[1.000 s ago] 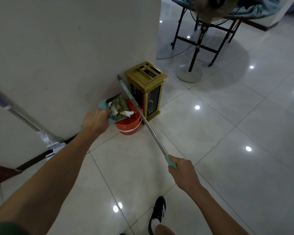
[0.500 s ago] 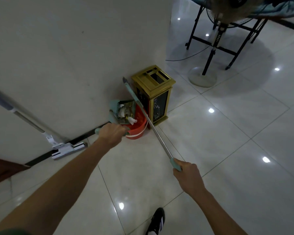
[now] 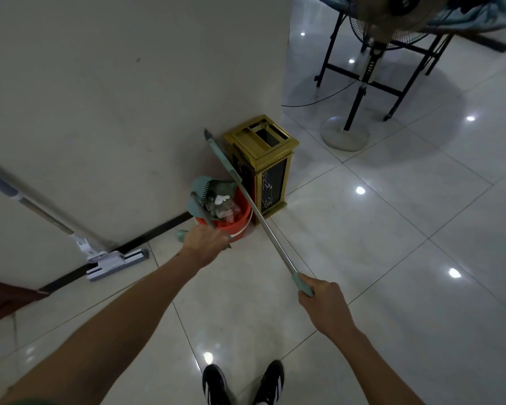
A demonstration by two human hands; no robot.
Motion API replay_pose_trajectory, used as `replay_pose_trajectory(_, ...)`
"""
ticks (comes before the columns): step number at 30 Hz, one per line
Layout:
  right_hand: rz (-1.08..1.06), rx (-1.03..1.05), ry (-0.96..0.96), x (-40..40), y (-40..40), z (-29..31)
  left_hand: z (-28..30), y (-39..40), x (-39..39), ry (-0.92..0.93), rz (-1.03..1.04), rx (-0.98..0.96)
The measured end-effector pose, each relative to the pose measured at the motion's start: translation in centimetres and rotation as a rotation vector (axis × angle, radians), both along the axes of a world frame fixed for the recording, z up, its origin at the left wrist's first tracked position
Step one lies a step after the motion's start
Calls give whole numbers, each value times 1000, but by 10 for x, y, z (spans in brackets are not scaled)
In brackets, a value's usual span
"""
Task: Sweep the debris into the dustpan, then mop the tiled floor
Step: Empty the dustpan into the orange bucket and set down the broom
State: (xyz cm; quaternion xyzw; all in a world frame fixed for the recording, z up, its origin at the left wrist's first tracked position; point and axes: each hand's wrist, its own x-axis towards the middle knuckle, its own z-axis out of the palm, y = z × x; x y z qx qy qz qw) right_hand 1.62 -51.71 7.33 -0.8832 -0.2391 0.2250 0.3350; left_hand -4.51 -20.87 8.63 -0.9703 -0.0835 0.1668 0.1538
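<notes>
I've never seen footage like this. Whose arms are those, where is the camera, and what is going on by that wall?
No machine here: a person wears a wide-angle camera on the head, so you look down along their own arms to their shoes. The left hand grips the handle of a green dustpan, tipped over a red bucket, with paper scraps and other debris at its mouth. The right hand holds the end of a long broom pole that slants up toward the wall. Beside the bucket stands a gold bin. A flat mop leans on the wall at left, and a pedestal fan stands behind on the tiled floor.
</notes>
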Motion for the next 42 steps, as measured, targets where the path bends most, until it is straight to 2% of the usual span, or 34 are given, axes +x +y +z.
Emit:
replay_pose_trajectory(5, 50, -70, -59, -6, 13, 3, -8, 1, -9, -6, -63, -28)
replay_pose_trajectory(15, 54, -44, -62, -20, 27, -1, -6, 0, -17, 40, -120, -57)
replay_pose_trajectory(30, 12, 15, -25, -20, 33, -8, 22, 11, -8, 147, -333, 106)
replay_pose_trajectory(36, 10, 52, -4, -21, 30, -13, 11, -3, -12, 240, -358, 158)
replay_pose_trajectory(42, 5, 66, -19, -16, 23, -15, 41, 2, 13, 220, -335, 161)
